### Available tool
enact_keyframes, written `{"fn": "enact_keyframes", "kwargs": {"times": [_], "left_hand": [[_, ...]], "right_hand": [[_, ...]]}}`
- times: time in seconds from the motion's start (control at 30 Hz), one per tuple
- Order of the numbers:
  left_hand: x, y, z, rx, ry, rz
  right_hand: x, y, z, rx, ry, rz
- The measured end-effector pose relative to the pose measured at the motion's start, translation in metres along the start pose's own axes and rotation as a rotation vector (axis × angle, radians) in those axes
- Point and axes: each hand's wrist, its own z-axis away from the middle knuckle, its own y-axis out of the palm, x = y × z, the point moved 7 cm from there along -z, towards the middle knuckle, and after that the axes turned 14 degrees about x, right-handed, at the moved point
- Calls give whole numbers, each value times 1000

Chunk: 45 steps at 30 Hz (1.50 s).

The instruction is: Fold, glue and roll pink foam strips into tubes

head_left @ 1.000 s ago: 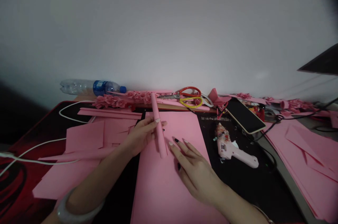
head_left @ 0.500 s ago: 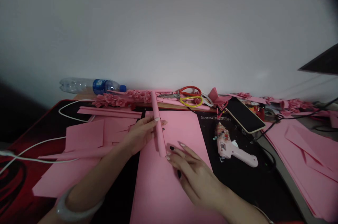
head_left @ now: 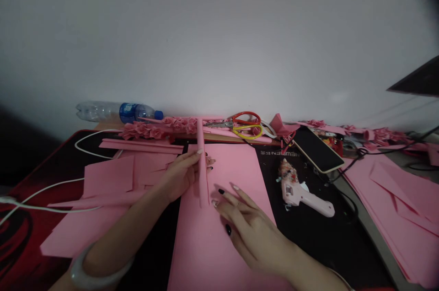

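Note:
A rolled pink paper tube (head_left: 202, 176) stands out lengthwise before me, a loose paper edge showing along its right side. My left hand (head_left: 183, 174) grips it around the middle, thumb on the near side and fingers behind. Just right of the tube's lower end is my right hand (head_left: 252, 227), its fingers spread and apart from the tube, holding nothing. Beneath both hands lies a stack of pink paper sheets (head_left: 219, 254) on a black desk mat (head_left: 308, 245).
To the right lie a pale pink glue gun (head_left: 305, 195), a phone (head_left: 318, 149) and more pink paper (head_left: 387, 208). Scissors (head_left: 247, 132), paper flowers (head_left: 151, 129) and a plastic bottle (head_left: 116, 111) line the wall. Folded paper (head_left: 109, 176) and a white cable (head_left: 61, 183) are at left.
The tube's lower end has swung slightly left and the tube has turned a little in my left hand. My right hand has shifted slightly left, with a small gap now beside the tube.

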Motion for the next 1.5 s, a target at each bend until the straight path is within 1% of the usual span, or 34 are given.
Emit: {"fn": "enact_keyframes", "kwargs": {"times": [0.13,0.2,0.33,0.4,0.47,0.53,0.57,0.63,0.7,0.83,0.93,1.07,1.13,1.23,1.3,1.37,1.4,1.5], "left_hand": [[0,2,0,5,1,14],[-1,3,1,0,0,16],[-1,2,2,-9,-2,8],[-1,2,2,-7,3,5],[-1,1,1,-3,12,7],[-1,1,1,5,16,12],[-1,1,0,7,15,12],[0,0,0,11,6,9],[0,0,0,9,0,11],[-1,0,0,7,18,24],[-1,0,0,10,27,23],[0,0,0,15,21,25],[0,0,0,15,16,25],[0,0,-1,12,13,23],[0,0,-1,16,13,26],[1,0,-1,19,10,27],[1,-1,-1,17,8,23],[0,-2,-1,12,13,9]], "right_hand": [[3,0,2,7,-64,2],[2,-1,3,-27,-79,-1],[-3,-5,3,-122,-11,52],[-3,-3,2,-94,7,70],[1,1,1,-49,-40,57],[4,1,2,-49,-96,35],[3,0,3,-73,-89,29],[-2,-2,4,-117,-23,32],[-2,-1,4,-103,2,43],[16,7,4,8,-170,42],[22,8,6,37,-217,21],[19,4,6,-42,-172,28],[18,7,5,-25,-158,57],[20,13,4,35,-194,71],[17,12,4,-3,-170,64],[13,9,3,-58,-104,75],[13,9,3,-63,-97,83],[20,12,3,0,-180,81]]}}
